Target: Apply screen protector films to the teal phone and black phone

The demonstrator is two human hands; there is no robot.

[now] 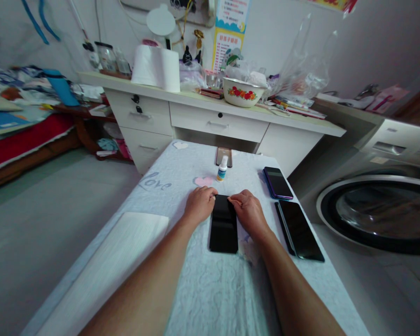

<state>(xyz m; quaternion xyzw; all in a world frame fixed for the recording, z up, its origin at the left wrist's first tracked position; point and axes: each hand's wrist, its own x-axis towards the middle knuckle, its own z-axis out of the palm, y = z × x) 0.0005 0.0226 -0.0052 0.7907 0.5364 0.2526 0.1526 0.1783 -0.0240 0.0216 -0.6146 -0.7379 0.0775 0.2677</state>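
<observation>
Wall [276,32]: pale | floor [94,186]: grey | desk [192,112]: white, drawers | washing machine [364,161]: right | bed [24,142]: left, red side

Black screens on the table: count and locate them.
3: a black screen, left hand and right hand at its far corners; a purple-edged one, back right; a larger one, front right. Others may be hidden underneath.

Phone [224,228] on table [203,289], bottle [221,171] behind, other devices [303,231] to right.
</observation>
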